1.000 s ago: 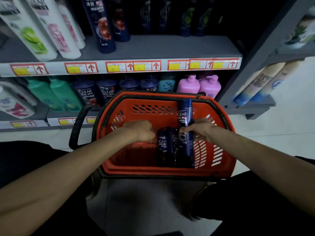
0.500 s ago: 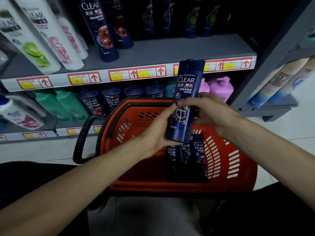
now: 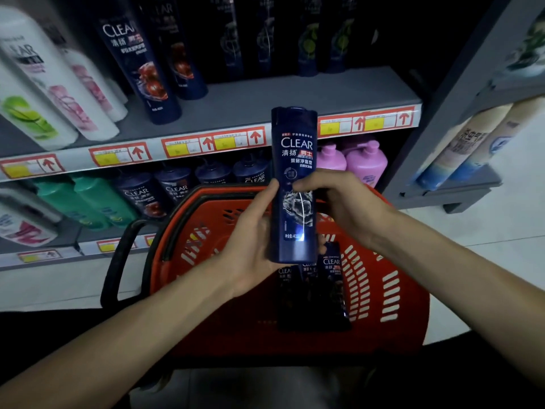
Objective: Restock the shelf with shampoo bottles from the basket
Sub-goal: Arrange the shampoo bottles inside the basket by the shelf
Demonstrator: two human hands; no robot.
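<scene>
While upright, bottle (image 3: 294, 160) in left hand (image 3: 250, 249)

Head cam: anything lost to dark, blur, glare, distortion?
Head view: label on the held bottle sharp, with a glare patch near its base; white bottles at left blurred; dark bottles at the back of the upper shelf nearly lost in shadow; basket bottles dim; shelf edge bowed by the wide lens.

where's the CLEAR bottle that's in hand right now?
Head view, centre: the CLEAR bottle is held upright by the left hand and right hand, above the red basket, in front of the shelf edge.
</scene>
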